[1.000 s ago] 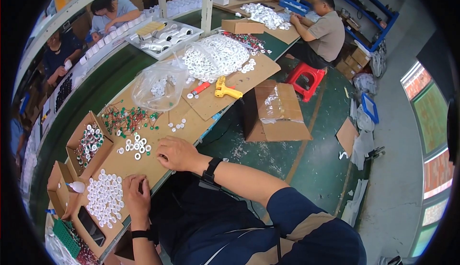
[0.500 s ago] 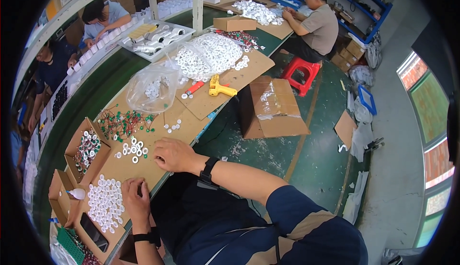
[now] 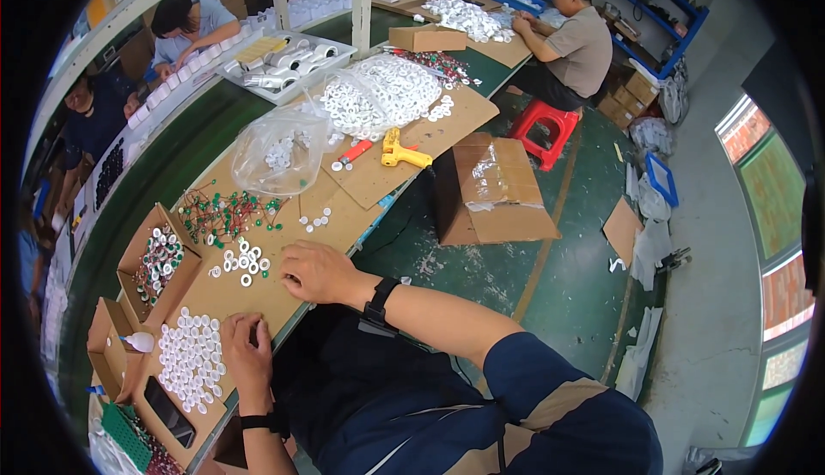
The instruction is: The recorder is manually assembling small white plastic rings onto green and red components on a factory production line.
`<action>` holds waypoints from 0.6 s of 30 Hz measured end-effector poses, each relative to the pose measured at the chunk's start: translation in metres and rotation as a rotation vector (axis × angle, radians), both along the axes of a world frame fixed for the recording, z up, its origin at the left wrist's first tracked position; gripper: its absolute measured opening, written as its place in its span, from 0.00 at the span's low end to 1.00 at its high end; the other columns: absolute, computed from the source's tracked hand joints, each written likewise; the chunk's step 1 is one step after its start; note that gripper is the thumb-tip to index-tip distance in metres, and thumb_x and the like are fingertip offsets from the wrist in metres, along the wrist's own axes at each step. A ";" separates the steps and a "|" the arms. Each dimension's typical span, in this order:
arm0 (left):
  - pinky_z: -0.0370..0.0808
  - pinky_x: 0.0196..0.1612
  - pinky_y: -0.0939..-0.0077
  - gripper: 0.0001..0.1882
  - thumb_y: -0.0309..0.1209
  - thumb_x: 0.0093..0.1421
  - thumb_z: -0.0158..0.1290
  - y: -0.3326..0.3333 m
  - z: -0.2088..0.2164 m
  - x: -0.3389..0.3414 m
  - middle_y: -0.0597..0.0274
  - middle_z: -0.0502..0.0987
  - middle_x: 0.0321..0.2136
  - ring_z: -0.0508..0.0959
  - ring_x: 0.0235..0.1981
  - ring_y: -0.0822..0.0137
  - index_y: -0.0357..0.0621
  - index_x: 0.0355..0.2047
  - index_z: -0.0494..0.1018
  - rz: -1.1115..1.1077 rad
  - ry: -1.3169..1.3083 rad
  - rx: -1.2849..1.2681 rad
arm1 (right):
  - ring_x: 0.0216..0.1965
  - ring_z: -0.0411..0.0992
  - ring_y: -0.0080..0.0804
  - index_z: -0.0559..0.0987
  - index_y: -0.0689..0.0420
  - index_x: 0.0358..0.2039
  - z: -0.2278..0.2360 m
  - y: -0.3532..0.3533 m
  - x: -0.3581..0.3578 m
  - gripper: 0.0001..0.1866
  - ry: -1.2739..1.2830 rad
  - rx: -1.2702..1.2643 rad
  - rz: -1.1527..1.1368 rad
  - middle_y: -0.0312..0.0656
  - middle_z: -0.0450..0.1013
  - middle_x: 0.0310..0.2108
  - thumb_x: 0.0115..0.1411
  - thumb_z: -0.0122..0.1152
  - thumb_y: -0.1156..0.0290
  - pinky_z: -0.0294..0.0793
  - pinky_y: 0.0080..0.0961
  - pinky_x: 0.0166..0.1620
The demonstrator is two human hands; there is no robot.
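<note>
My left hand [image 3: 247,353] rests at the near edge of the cardboard-covered table, fingers loosely curled in. Beside it, on its left, small white round caps [image 3: 191,360] are spread out in a flat cluster. My right hand [image 3: 316,272] also lies on the table edge in a loose fist. Nothing shows in the hollow of either hand; the fingertips are hidden. White rings [image 3: 246,262] lie just left of my right hand. Beyond them is a tangle of red wires with green ends [image 3: 225,216].
Cardboard boxes [image 3: 155,260] line the left side, near a phone [image 3: 169,411]. Farther along are a clear bag [image 3: 279,153], a yellow glue gun [image 3: 404,150] and a heap of white rings [image 3: 378,93]. A large carton [image 3: 498,187] stands on the floor. Co-workers sit beyond.
The whole view has shifted slightly to the right. My hands keep the same curled pose at the table edge, and no part has visibly been moved.
</note>
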State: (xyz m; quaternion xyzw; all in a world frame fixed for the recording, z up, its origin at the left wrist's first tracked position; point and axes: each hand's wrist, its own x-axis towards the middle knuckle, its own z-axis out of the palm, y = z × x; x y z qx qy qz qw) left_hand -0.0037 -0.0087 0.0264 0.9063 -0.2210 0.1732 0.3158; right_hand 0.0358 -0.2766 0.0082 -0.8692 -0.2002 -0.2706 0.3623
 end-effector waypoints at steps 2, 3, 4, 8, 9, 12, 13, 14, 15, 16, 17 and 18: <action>0.81 0.57 0.54 0.08 0.22 0.68 0.68 0.001 0.000 0.003 0.49 0.83 0.46 0.84 0.51 0.45 0.37 0.46 0.85 0.002 0.022 0.002 | 0.45 0.83 0.47 0.86 0.53 0.33 -0.001 0.000 0.001 0.04 -0.003 -0.005 -0.003 0.39 0.82 0.41 0.61 0.74 0.70 0.85 0.45 0.48; 0.81 0.57 0.54 0.08 0.22 0.68 0.68 0.001 0.000 0.002 0.49 0.83 0.46 0.84 0.51 0.45 0.37 0.46 0.85 0.001 0.022 0.005 | 0.45 0.82 0.47 0.86 0.53 0.33 -0.002 0.000 -0.001 0.04 0.000 0.001 -0.002 0.39 0.81 0.41 0.61 0.74 0.70 0.85 0.45 0.48; 0.81 0.57 0.53 0.08 0.22 0.67 0.68 0.000 0.000 0.002 0.49 0.83 0.46 0.83 0.51 0.45 0.38 0.46 0.85 -0.001 0.016 0.006 | 0.45 0.82 0.46 0.86 0.53 0.33 -0.003 0.000 -0.002 0.04 0.003 0.007 0.001 0.39 0.81 0.41 0.61 0.74 0.70 0.85 0.44 0.48; 0.81 0.57 0.53 0.07 0.22 0.67 0.68 0.001 0.000 0.001 0.48 0.83 0.46 0.83 0.51 0.44 0.38 0.45 0.86 -0.007 0.010 0.011 | 0.46 0.82 0.46 0.85 0.52 0.33 -0.003 0.001 -0.005 0.04 0.004 0.009 -0.003 0.39 0.80 0.41 0.61 0.74 0.69 0.85 0.44 0.48; 0.81 0.57 0.54 0.07 0.22 0.68 0.68 0.001 0.000 0.001 0.49 0.83 0.46 0.83 0.51 0.45 0.38 0.46 0.85 -0.006 0.013 0.012 | 0.46 0.82 0.46 0.85 0.52 0.33 -0.004 0.002 -0.005 0.04 0.004 0.007 -0.005 0.39 0.80 0.40 0.61 0.74 0.69 0.85 0.44 0.48; 0.81 0.57 0.55 0.07 0.22 0.68 0.67 0.001 0.000 0.002 0.49 0.83 0.46 0.84 0.51 0.46 0.38 0.46 0.85 -0.010 0.014 0.020 | 0.46 0.82 0.45 0.85 0.52 0.33 -0.003 0.001 -0.002 0.05 -0.010 0.005 -0.012 0.39 0.80 0.40 0.61 0.74 0.69 0.85 0.43 0.48; 0.81 0.57 0.55 0.07 0.22 0.68 0.68 0.001 0.000 0.003 0.49 0.83 0.46 0.84 0.51 0.46 0.38 0.46 0.85 -0.012 0.009 0.024 | 0.46 0.82 0.45 0.85 0.52 0.33 -0.003 0.000 -0.001 0.05 -0.019 0.002 -0.015 0.39 0.80 0.40 0.61 0.75 0.69 0.85 0.43 0.48; 0.81 0.57 0.55 0.08 0.22 0.68 0.68 0.001 0.000 0.004 0.49 0.82 0.46 0.84 0.51 0.46 0.38 0.46 0.85 -0.014 0.003 0.028 | 0.46 0.82 0.45 0.85 0.52 0.33 -0.003 0.000 0.000 0.05 -0.018 0.003 -0.016 0.39 0.80 0.40 0.61 0.75 0.69 0.85 0.43 0.48; 0.81 0.57 0.55 0.08 0.22 0.68 0.68 0.000 0.000 0.005 0.49 0.82 0.46 0.84 0.51 0.46 0.38 0.46 0.85 -0.015 0.004 0.029 | 0.46 0.82 0.45 0.85 0.52 0.33 -0.003 -0.001 0.000 0.05 -0.021 -0.001 -0.012 0.39 0.80 0.40 0.61 0.75 0.69 0.85 0.43 0.48; 0.81 0.57 0.55 0.08 0.22 0.68 0.68 0.000 0.000 0.004 0.48 0.82 0.46 0.84 0.51 0.45 0.38 0.46 0.85 -0.011 0.014 0.022 | 0.46 0.82 0.45 0.85 0.52 0.33 -0.003 -0.001 -0.001 0.05 -0.021 -0.004 -0.007 0.39 0.80 0.40 0.61 0.75 0.69 0.85 0.43 0.48; 0.81 0.57 0.55 0.08 0.22 0.68 0.68 0.000 0.001 0.004 0.48 0.82 0.46 0.84 0.51 0.45 0.38 0.46 0.85 -0.006 0.023 0.014 | 0.46 0.82 0.45 0.85 0.52 0.33 -0.004 -0.001 -0.001 0.05 -0.021 -0.008 -0.003 0.39 0.80 0.40 0.61 0.75 0.69 0.85 0.43 0.48; 0.81 0.57 0.55 0.08 0.22 0.68 0.68 0.000 0.001 0.003 0.48 0.82 0.46 0.83 0.51 0.45 0.38 0.46 0.85 -0.002 0.032 0.006 | 0.46 0.82 0.45 0.85 0.52 0.33 -0.005 -0.001 -0.002 0.05 -0.018 -0.008 -0.003 0.39 0.80 0.40 0.61 0.75 0.69 0.85 0.43 0.48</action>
